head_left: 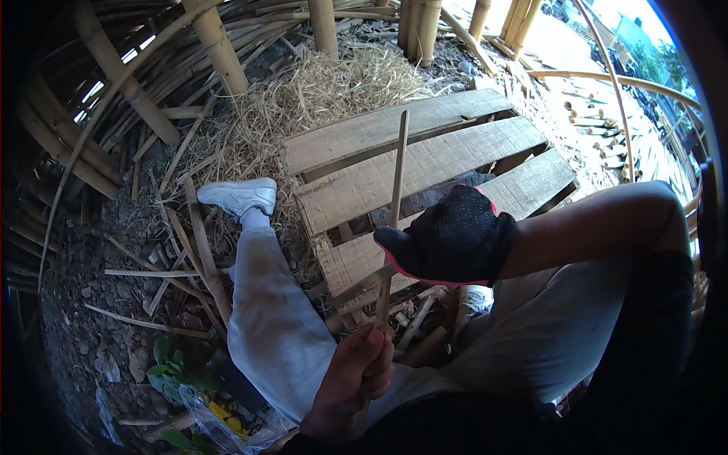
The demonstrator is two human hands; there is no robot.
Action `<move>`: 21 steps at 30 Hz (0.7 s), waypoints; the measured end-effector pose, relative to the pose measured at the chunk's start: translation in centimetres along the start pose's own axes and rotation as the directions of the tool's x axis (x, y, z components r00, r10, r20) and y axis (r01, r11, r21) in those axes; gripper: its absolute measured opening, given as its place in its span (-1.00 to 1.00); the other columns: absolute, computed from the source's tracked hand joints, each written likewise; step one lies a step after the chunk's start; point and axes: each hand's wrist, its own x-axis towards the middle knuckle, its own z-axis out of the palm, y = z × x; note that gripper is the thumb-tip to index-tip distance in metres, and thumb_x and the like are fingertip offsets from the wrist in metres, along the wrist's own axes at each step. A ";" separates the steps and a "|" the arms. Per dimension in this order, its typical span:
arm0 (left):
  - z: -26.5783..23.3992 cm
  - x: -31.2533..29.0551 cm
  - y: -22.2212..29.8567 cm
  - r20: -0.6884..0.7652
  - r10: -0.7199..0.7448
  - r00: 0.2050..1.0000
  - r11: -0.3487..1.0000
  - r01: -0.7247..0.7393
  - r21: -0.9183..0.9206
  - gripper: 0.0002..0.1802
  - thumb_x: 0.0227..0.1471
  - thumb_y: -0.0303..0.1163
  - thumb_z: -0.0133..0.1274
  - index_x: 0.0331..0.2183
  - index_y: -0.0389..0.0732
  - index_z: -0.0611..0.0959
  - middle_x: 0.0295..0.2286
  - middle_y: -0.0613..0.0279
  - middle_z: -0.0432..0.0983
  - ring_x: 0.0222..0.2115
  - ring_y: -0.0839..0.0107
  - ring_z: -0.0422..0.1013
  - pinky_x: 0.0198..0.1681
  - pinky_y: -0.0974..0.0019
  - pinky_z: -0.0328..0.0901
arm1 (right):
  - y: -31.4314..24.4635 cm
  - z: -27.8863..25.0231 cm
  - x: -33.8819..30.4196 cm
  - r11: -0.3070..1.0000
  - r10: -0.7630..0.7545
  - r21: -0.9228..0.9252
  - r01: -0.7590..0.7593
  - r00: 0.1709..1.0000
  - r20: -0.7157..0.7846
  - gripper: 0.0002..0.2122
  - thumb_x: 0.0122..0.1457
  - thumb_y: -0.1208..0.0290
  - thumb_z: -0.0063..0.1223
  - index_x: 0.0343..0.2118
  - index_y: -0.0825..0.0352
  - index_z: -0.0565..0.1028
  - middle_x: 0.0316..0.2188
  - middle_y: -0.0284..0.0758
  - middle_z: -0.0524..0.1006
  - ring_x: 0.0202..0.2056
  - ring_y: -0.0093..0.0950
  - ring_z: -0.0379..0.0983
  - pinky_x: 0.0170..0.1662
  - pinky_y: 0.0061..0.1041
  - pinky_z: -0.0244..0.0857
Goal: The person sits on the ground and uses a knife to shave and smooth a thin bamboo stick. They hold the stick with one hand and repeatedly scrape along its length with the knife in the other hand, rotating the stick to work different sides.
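Note:
A long, thin bamboo strip (398, 167) slants up and away from my bare left hand (358, 371), whose fingers are wrapped around its lower part. Black with red edging, a glove covers my right hand (455, 239), which is closed with the thumb side toward the strip. From under that hand a flat knife blade (362, 285) reaches left across the strip, just above my left fist. The glove hides the knife's handle. Beyond both hands lies a low wooden pallet (417, 159) of wide slats, with the strip's far end above it.
My legs spread around the pallet, a white shoe (239, 196) at its left. Straw and shavings (326, 87) heap behind it. Bamboo posts (214, 45) stand at the back. Loose sticks (201, 243), a plant and a plastic bag (220, 417) lie left; cut bamboo pieces (595, 121) lie far right.

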 end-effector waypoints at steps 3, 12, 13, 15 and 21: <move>-0.6 0.2 0.1 0.024 0.003 1.000 1.000 -0.003 -0.014 -0.68 0.39 -0.07 -0.13 -0.22 -0.14 0.43 -0.69 0.52 0.06 -0.83 0.73 -0.09 -0.81 0.49 -0.16 | 1.0 0.9 1.0 0.999 0.020 0.025 -0.020 1.000 0.004 -0.72 0.35 0.10 -0.11 0.00 0.01 0.52 -0.61 -0.32 0.58 -0.62 -0.27 0.54 -0.61 -0.24 0.36; -0.8 0.8 0.2 0.043 -0.011 0.999 0.998 0.014 -0.067 -0.67 0.39 -0.04 -0.15 -0.24 -0.11 0.38 -0.68 0.53 0.06 -0.83 0.74 -0.10 -0.81 0.49 -0.18 | 2.5 0.4 1.5 0.980 0.183 0.068 -0.189 0.980 0.080 -0.67 0.38 0.02 -0.21 -0.25 0.00 0.62 -0.64 -0.29 0.57 -0.62 -0.21 0.53 -0.58 -0.24 0.36; -0.6 0.8 0.3 0.026 -0.010 1.000 0.998 0.012 -0.069 -0.68 0.39 -0.04 -0.15 -0.24 -0.10 0.38 -0.68 0.52 0.06 -0.83 0.74 -0.10 -0.81 0.49 -0.18 | 2.7 0.6 1.5 0.978 0.178 0.101 -0.181 0.983 0.042 -0.66 0.38 0.02 -0.23 -0.25 0.01 0.62 -0.64 -0.28 0.57 -0.62 -0.21 0.53 -0.59 -0.23 0.36; -1.2 0.8 0.0 0.056 -0.002 0.998 0.995 0.008 -0.099 -0.69 0.39 -0.05 -0.14 -0.25 -0.10 0.39 -0.68 0.53 0.06 -0.82 0.74 -0.10 -0.81 0.49 -0.18 | 3.8 0.9 1.7 0.963 0.265 0.040 -0.267 0.963 0.039 -0.61 0.39 0.00 -0.27 -0.27 0.04 0.63 -0.62 -0.26 0.58 -0.60 -0.20 0.54 -0.56 -0.21 0.37; 0.4 0.8 -0.6 0.037 -0.084 0.996 0.996 0.084 -0.008 -0.72 0.38 -0.10 -0.11 -0.25 -0.10 0.42 -0.67 0.53 0.06 -0.81 0.73 -0.12 -0.79 0.51 -0.18 | 11.7 -1.1 2.6 0.804 0.590 -0.200 -0.561 0.795 0.140 -0.56 0.44 0.01 -0.37 0.14 0.14 0.45 -0.59 -0.23 0.57 -0.57 -0.24 0.56 -0.44 -0.23 0.43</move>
